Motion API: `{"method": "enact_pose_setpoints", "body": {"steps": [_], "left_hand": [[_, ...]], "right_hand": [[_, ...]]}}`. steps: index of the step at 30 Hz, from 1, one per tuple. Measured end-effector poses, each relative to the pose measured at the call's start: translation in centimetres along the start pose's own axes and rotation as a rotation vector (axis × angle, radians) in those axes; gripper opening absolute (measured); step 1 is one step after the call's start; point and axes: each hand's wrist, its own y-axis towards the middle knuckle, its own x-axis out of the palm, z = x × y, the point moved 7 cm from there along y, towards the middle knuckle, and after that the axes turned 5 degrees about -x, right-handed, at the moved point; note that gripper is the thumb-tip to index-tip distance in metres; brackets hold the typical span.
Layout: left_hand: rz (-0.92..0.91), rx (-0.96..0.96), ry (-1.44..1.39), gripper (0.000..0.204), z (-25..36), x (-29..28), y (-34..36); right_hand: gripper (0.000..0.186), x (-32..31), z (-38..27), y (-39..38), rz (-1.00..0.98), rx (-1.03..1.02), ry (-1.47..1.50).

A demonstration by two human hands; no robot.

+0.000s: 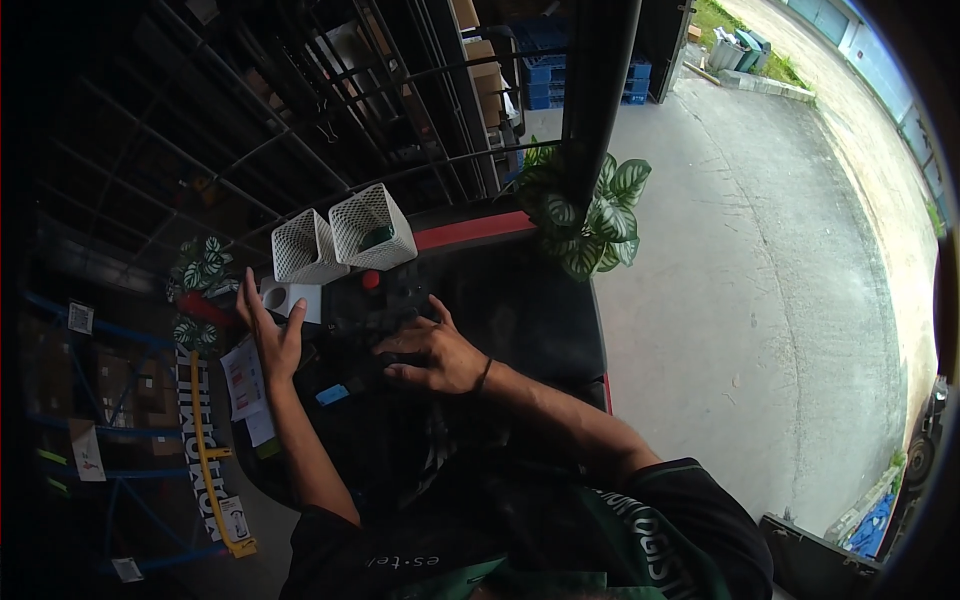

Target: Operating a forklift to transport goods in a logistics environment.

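Observation:
My left hand (pixel 280 340) is open, its fingers stretched out and apart, beside a white holder (pixel 290 298) with a round opening. No object shows in its grasp. My right hand (pixel 440 355) is curled over a black control handle (pixel 400 358) on a dark panel; shadow hides much of the handle. A red round button (pixel 371 280) stands on the black control panel (pixel 350 310), beyond my right hand. Two white perforated baskets (pixel 372 228) sit behind the panel, and the right one has something dark green inside.
A black wire grille (pixel 330 110) and a thick black post (pixel 600 90) rise ahead. Leafy plants (pixel 610 220) hang by the post. Papers (pixel 245 380) and a blue item (pixel 332 394) lie at left. Racks of boxes (pixel 110 390) stand left; concrete floor (pixel 720 260) stretches right.

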Motion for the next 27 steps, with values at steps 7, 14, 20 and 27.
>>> {"method": "enact_pose_setpoints", "body": {"steps": [7, 14, 20, 27], "left_hand": [[-0.105, -0.068, -0.064, 0.092, 0.6, 3.0, 2.2], [-0.143, -0.141, -0.001, 0.087, 2.3, 6.1, 2.9], [-0.236, -0.074, 0.029, 0.087, 3.4, 9.3, 4.3], [-0.196, -0.114, -0.008, 0.084, 3.5, 10.1, 1.8]], "right_hand": [[0.047, -3.1, 1.1, -0.9, -0.035, 0.027, 0.03], [0.052, -9.1, 4.0, -3.0, 0.178, 0.021, 0.089], [0.067, -16.6, 13.7, -8.6, 0.542, 0.249, -0.494], [0.083, -16.8, 14.8, -10.1, 0.304, 0.226, -0.6]]}}
